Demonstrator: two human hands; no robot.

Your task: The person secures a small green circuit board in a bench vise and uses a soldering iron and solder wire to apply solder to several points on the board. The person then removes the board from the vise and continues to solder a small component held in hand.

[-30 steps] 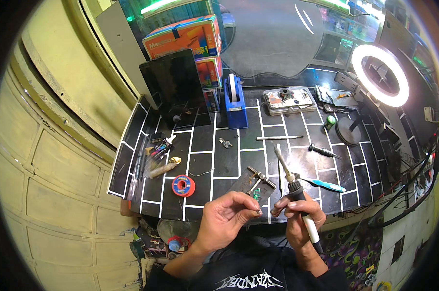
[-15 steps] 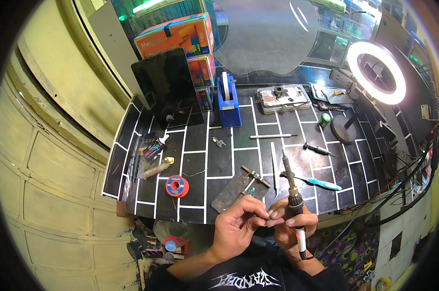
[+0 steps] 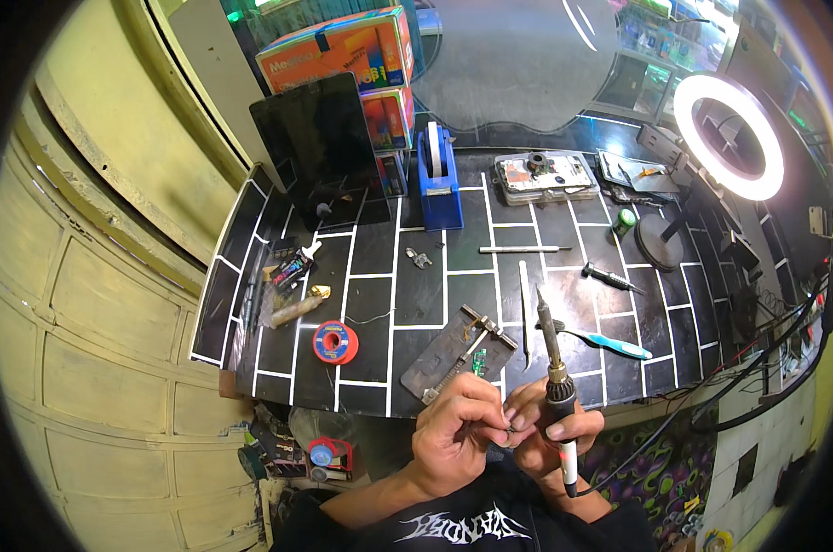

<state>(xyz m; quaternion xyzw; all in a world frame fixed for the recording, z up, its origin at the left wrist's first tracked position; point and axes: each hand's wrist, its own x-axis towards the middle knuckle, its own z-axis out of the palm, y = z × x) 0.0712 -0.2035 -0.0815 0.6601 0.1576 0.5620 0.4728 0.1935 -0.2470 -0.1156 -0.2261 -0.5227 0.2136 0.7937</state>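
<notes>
My right hand (image 3: pixel 550 432) grips a soldering iron (image 3: pixel 556 386) with its metal tip pointing up and away, over the front edge of the black mat (image 3: pixel 370 267). My left hand (image 3: pixel 458 428) is closed beside it, fingertips pinching something tiny against the right hand's fingers; what it is I cannot make out. Just beyond both hands lies a grey metal board holder (image 3: pixel 458 354) with a small green circuit board (image 3: pixel 480 363) clamped in it.
A red solder spool (image 3: pixel 335 342) lies left of the holder. Tweezers (image 3: pixel 524 308), a blue toothbrush (image 3: pixel 609 342), a screwdriver (image 3: pixel 611 278), a blue tape dispenser (image 3: pixel 439 179), a dark tablet (image 3: pixel 322 152), an opened phone (image 3: pixel 545 177) and a lit ring light (image 3: pixel 729 136) stand around the mat.
Both hands have drawn back toward my body and come together at the mat's front edge. The soldering iron has tilted more upright.
</notes>
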